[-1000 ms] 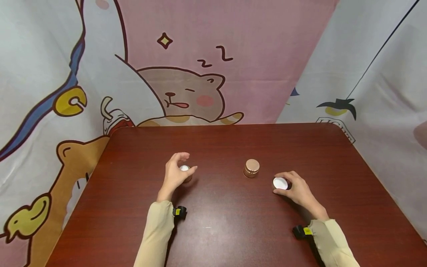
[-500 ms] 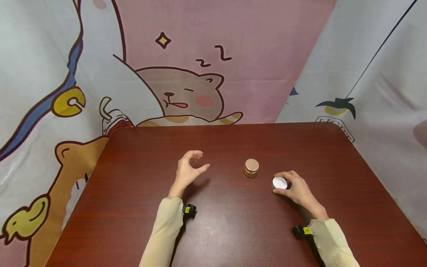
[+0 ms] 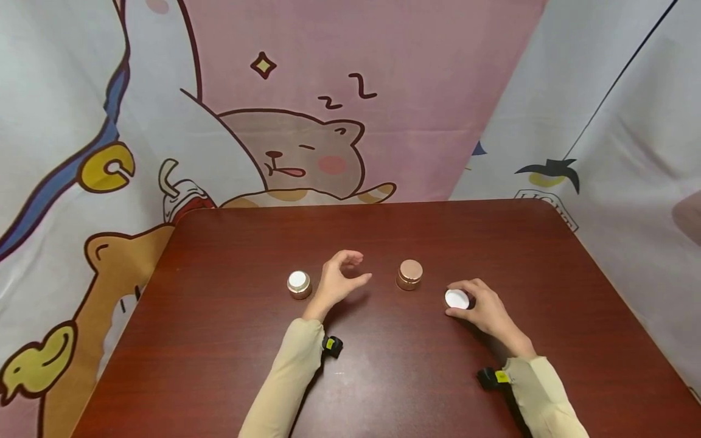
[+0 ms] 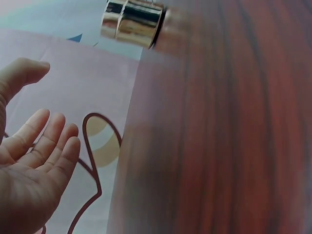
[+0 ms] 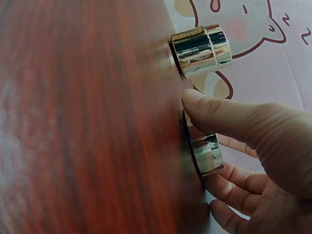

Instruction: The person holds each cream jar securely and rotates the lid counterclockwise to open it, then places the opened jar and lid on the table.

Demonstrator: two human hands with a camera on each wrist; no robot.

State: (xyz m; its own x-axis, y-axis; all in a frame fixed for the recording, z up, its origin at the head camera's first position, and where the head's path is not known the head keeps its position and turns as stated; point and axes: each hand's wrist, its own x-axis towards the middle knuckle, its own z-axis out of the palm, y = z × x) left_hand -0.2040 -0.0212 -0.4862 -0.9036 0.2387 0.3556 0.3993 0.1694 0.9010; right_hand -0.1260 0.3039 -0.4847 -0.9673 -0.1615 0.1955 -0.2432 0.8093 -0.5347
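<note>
My left hand [image 3: 341, 281] hovers over the table between two cosmetic jars, thumb and fingers spread apart with nothing in between. Left of it stands a gold jar [image 3: 299, 286] without its outer lid, its white top showing. To its right a capped gold jar [image 3: 410, 275] stands upright; the left wrist view also catches this capped jar [image 4: 132, 22] beyond the open left hand [image 4: 39, 165]. My right hand [image 3: 486, 307] grips a gold lid [image 3: 457, 298] at the table surface, white inside facing up. In the right wrist view, thumb and fingers lie around the lid [image 5: 208, 155].
The dark red-brown wooden table [image 3: 383, 365] has a far edge that meets a cartoon-printed curtain [image 3: 427, 121]. Black wrist cameras [image 3: 332, 347] are strapped at both sleeves, low over the tabletop.
My left hand has moved away from the uncapped jar and rightward toward the capped one, uncovering the jar it was around. The right hand with the lid stays in place.
</note>
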